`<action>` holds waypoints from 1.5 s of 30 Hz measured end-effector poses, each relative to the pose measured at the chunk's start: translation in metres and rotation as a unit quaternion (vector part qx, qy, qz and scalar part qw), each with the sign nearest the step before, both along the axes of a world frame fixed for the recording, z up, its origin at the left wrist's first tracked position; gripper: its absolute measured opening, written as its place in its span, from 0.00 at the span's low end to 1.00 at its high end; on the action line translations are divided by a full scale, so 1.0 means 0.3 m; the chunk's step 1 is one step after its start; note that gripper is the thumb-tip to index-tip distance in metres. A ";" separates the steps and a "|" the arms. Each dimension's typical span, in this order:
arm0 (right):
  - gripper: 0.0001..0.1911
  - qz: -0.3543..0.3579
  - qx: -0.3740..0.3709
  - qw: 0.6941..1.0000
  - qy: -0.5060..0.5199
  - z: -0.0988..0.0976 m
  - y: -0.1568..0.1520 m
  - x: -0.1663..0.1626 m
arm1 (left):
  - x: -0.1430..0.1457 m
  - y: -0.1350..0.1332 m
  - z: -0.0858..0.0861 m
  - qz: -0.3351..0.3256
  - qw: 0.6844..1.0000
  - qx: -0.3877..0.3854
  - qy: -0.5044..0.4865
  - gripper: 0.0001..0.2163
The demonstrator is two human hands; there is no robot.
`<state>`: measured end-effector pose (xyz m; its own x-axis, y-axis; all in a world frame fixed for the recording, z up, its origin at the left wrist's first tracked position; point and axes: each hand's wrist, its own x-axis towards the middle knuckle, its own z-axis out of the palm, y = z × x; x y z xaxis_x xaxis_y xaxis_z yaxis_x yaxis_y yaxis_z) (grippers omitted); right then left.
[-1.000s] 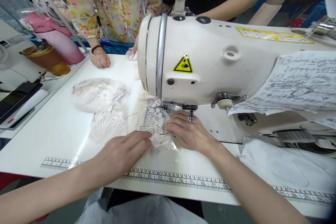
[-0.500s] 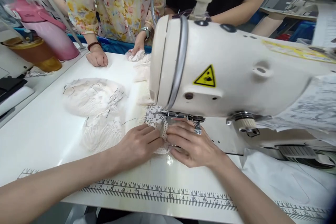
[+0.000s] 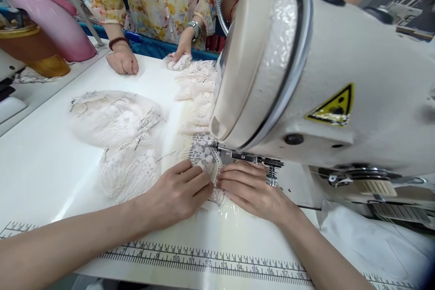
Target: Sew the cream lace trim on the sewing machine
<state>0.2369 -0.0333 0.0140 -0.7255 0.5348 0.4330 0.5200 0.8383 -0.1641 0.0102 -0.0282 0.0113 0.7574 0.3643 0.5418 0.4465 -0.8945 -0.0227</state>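
A strip of white lace [image 3: 204, 150] with a scalloped trim edge runs under the needle area of the sewing machine [image 3: 258, 68]. My left hand [image 3: 185, 190] is closed, its curled fingers gripping the lace just in front of the presser foot. On the other side of the trim, my right hand [image 3: 253, 186] lies with fingers stretched out, fingertips touching the lace edge below the metal attachment [image 3: 251, 157]. Gathered lace [image 3: 197, 84] trails behind the needle. The needle tip itself is hard to make out.
More lace pieces with dark loose threads [image 3: 115, 120] lie on the left. A co-worker's hand [image 3: 183, 47] holds lace at the back; their other fist [image 3: 124, 60] rests on the table. A ruler strip [image 3: 190, 256] lines the front edge. White cloth [image 3: 360, 235] lies right.
My view has shifted closer, so the machine head looks larger and further right. My right fingers have straightened and lie flatter beside the lace; my left hand keeps its grip.
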 end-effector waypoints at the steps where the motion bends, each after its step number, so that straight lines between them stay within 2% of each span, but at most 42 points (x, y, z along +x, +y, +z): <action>1: 0.10 -0.007 -0.003 1.000 -0.001 0.001 0.000 -0.001 | 0.001 -0.001 0.000 0.003 1.000 0.004 -0.003 0.11; 4: 0.11 -0.012 -0.005 1.000 0.001 0.005 0.002 -0.004 | 0.005 -0.003 0.001 0.009 1.000 0.021 -0.014 0.11; 7: 0.10 0.018 -0.013 0.999 0.027 0.007 0.009 -0.006 | 0.007 -0.003 0.003 0.011 0.999 0.033 -0.017 0.10; 13: 0.10 0.037 -0.018 0.995 0.088 0.002 0.014 -0.009 | 0.001 -0.004 -0.014 -0.014 0.999 -0.036 0.005 0.12; 20: 0.09 0.024 0.006 0.995 0.101 -0.001 0.007 -0.017 | 0.006 -0.006 -0.018 -0.011 0.999 -0.048 -0.004 0.12; 25: 0.09 0.011 0.023 0.996 0.089 -0.004 0.003 -0.011 | 0.013 -0.006 -0.012 -0.009 0.999 -0.052 0.001 0.11; 31: 0.08 -0.039 0.071 0.995 0.052 0.005 0.000 -0.005 | 0.021 -0.005 -0.024 -0.008 0.999 -0.053 -0.003 0.11; 39: 0.08 -0.089 0.071 0.993 -0.012 -0.003 -0.005 0.007 | 0.031 0.004 -0.026 -0.005 0.999 -0.047 -0.010 0.11; 42: 0.08 -0.084 0.066 0.994 -0.015 -0.001 0.000 0.009 | 0.028 0.008 -0.028 -0.003 0.999 -0.046 -0.005 0.11; 45: 0.08 -0.050 0.061 0.997 0.016 0.007 0.008 -0.002 | 0.021 0.008 -0.031 -0.005 0.999 -0.048 -0.005 0.11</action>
<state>0.2362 -0.0310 0.0160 -0.6559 0.5453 0.5220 0.5978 0.7974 -0.0818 0.0166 -0.0257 0.0020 0.7562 0.4075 0.5120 0.4378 -0.8966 0.0670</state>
